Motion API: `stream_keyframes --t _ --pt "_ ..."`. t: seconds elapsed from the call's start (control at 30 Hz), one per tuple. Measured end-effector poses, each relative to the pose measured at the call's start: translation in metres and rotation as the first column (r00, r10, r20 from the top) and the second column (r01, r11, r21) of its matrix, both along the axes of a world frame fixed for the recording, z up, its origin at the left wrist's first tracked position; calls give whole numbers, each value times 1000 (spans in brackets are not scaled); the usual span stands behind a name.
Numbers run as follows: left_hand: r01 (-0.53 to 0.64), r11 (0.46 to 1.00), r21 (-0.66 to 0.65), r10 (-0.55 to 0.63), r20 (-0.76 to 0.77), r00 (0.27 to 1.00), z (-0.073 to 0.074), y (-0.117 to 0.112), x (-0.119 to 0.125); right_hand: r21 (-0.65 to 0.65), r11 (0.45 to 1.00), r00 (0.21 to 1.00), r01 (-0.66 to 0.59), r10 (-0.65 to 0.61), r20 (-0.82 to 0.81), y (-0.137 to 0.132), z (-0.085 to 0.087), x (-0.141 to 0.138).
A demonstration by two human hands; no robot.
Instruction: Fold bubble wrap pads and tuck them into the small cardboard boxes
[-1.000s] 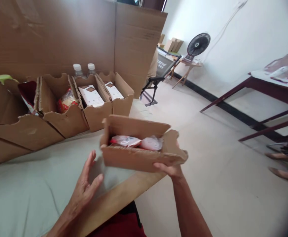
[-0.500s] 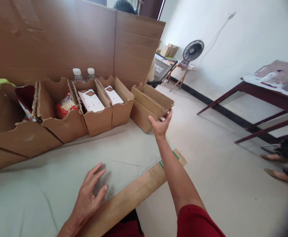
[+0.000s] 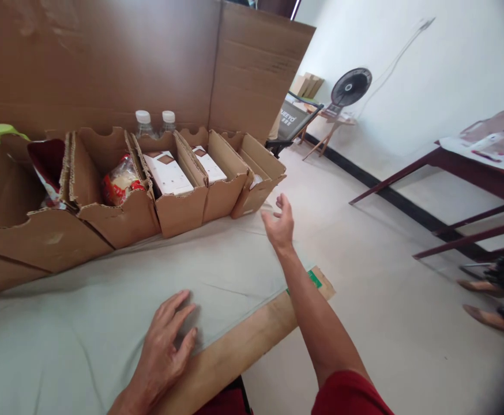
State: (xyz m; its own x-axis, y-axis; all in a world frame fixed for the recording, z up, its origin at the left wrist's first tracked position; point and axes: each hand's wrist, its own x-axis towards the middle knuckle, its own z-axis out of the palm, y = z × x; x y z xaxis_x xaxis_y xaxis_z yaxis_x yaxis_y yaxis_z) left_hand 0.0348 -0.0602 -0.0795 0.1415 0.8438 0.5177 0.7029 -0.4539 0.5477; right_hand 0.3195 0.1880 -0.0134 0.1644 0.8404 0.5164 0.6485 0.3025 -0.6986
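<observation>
Cardbd box [image 3: 259, 199], notched rim, nr R hand [image 3: 280, 227]; L hand [image 3: 163, 343] over creased cover [image 3: 105, 300]; both released

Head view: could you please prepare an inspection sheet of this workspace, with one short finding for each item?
Surface: pale green cover, some creases; tan strip along the near edge.
Things: row of open cardboard boxes; white packs in two, red-and-clear bag in another.
Clutter: two white-capped bottles behind the row; lime-green item at its left.
Hands: left hand open over the cover, contact unclear; right hand open near the end box, holding nothing.
Cables: white cable along the wall, away from the boxes.
Surroundings: fan, chair, dark red table, another person's feet.
</observation>
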Motion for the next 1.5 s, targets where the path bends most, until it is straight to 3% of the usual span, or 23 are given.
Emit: stream_keyframes --t 0.1,0.2,0.3,0.37,0.43,0.5,0.7,0.8,0.9,0.97,1.03,1.13,1.23,1.4,1.5 --pt "6 1000 6 -6 -15 1000 0 0 0 34 995 991 -94 90 102 -16 36 -25" --pt "4 1000 16 -3 -24 1000 0 1 0 -154 956 885 -250 290 365 -11 77 -71" --pt "-1 1000 16 1 0 1000 1 1 0 -329 937 740 -120 305 599 5 103 -106" --pt "-6 1000 9 6 34 999 2 1 0 -346 937 716 -52 276 641 6 108 -112" --pt "-21 1000 7 21 73 997 3 0 -1 -332 942 734 -54 263 626 -11 104 -101" --pt "-58 998 1 57 114 992 5 -2 -1 -307 947 774 -93 263 577 -45 97 -76" --pt "-192 968 -159 227 249 942 24 -11 0 -66 952 877 -300 303 372 -171 80 54" --pt "-149 954 -261 230 316 920 40 -8 13 -81 968 964 -239 246 103 -207 64 110" --pt "-32 945 -326 147 335 931 46 -2 38 -164 981 960 -101 53 -274 -227 35 128" --pt "58 946 -319 57 339 939 41 -1 57 -211 968 912 -132 35 -409 -235 15 120" --pt "96 954 -284 8 344 939 31 -4 72 -246 947 906 -206 90 -412 -237 0 103" --pt "25 970 -243 65 356 932 19 -8 77 -268 923 920 -276 174 -351 -223 -9 72" --pt "-85 962 -261 182 376 909 18 0 57 -222 914 906 -340 254 -339 -181 -6 36" --pt "-275 915 -297 379 395 837 27 41 0 -179 867 853 -465 386 -351 -98 -9 -39" --pt "-235 909 -344 355 343 870 23 54 -24 -232 884 888 -406 322 -327 -90 -24 -64"
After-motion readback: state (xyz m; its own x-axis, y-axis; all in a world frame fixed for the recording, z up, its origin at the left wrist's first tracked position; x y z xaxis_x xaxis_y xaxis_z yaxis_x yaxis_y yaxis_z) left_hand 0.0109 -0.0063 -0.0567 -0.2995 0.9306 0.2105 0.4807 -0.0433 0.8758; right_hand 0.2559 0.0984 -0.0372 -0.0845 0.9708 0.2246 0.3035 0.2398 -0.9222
